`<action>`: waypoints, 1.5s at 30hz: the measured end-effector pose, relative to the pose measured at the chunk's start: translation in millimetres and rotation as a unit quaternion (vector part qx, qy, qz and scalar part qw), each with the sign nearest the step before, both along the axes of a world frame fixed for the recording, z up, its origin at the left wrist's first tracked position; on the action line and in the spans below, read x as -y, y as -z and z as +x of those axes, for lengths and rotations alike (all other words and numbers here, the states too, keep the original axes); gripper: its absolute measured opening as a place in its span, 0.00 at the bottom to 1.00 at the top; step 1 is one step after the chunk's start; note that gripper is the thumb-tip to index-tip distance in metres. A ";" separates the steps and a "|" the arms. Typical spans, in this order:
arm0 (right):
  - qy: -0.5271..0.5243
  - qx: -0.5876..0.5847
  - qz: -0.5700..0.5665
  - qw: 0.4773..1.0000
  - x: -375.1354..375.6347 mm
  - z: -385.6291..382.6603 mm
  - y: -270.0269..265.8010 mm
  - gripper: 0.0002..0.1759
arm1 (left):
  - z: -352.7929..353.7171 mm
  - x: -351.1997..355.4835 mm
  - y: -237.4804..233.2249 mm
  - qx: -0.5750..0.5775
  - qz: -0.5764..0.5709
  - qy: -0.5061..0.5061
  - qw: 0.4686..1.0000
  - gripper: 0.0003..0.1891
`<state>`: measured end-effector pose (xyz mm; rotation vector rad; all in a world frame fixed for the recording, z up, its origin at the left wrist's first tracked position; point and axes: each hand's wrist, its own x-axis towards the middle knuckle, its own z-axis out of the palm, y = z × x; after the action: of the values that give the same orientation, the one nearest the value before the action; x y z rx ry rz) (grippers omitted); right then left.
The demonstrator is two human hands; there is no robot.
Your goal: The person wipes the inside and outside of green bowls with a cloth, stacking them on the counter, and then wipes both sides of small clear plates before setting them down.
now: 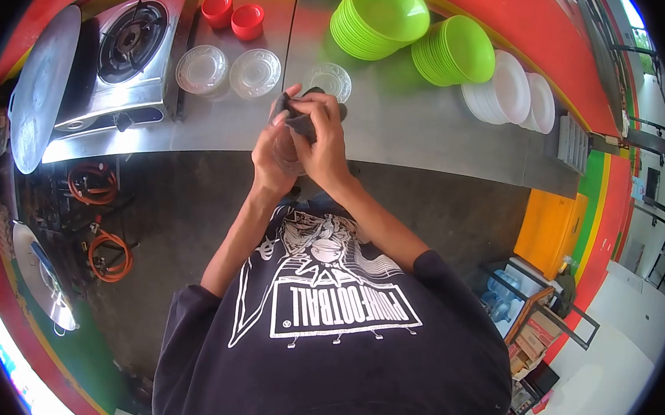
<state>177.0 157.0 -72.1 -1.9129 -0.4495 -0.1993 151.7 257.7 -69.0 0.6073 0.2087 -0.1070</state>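
Centre of frame: I read the left hand (272, 163) curled around a clear glass piece (290, 155), mostly hidden. The right hand (323, 141) is clenched on a dark cloth (296, 116), which is pressed against the glass. Just above them, a glass dish (330, 80) sits on the steel counter (400, 127); green bowls (380, 18) are stacked at top centre.

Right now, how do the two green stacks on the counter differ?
Size: the left green stack has wider bowls than the right green stack.
Height: the left green stack looks taller than the right, with more bowls in it.
Neighbours: the right green stack stands close beside a white stack. The left green stack has bare counter around it.
Shared: both are lime green, nested, and on the steel counter.
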 end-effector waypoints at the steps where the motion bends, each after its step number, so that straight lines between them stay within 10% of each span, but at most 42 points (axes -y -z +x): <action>1: -0.006 -0.021 0.007 1.000 2.0 -4.9 1.5 0.26 | 1.4 -3.6 -0.5 0.011 0.017 0.000 1.000 0.37; 12: -0.077 -0.131 0.235 0.960 1.7 -7.9 -23.1 0.21 | 11.2 2.6 -15.4 0.079 0.064 0.019 0.995 0.40; 16: -0.012 0.052 0.096 0.994 7.2 17.0 -26.9 0.20 | 7.8 13.7 -22.7 0.025 -0.003 -0.026 0.999 0.37; 23: -0.060 -0.097 0.074 0.991 26.6 -1.2 -16.8 0.21 | 24.8 1.0 -18.6 0.059 0.088 -0.026 0.994 0.38; 29: -0.077 -0.356 0.358 0.860 42.2 -1.9 -18.3 0.16 | 22.8 11.9 -23.1 0.022 0.091 0.025 0.995 0.34; 34: -0.028 -0.270 0.303 0.913 61.5 4.2 -13.8 0.19 | 16.6 27.4 -18.7 0.028 0.098 0.028 0.994 0.33; 40: -0.092 -0.395 0.476 0.780 57.5 -15.5 -34.6 0.24 | 20.5 19.8 -15.5 0.044 0.083 0.058 0.994 0.36; 45: -0.107 -0.257 0.289 0.916 54.8 -31.3 -14.9 0.30 | 21.9 18.6 -12.9 0.040 0.102 0.075 0.991 0.34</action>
<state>145.7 102.3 -57.2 -1.2526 -0.2027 0.2896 173.6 239.2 -56.1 0.8290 0.0975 -0.2073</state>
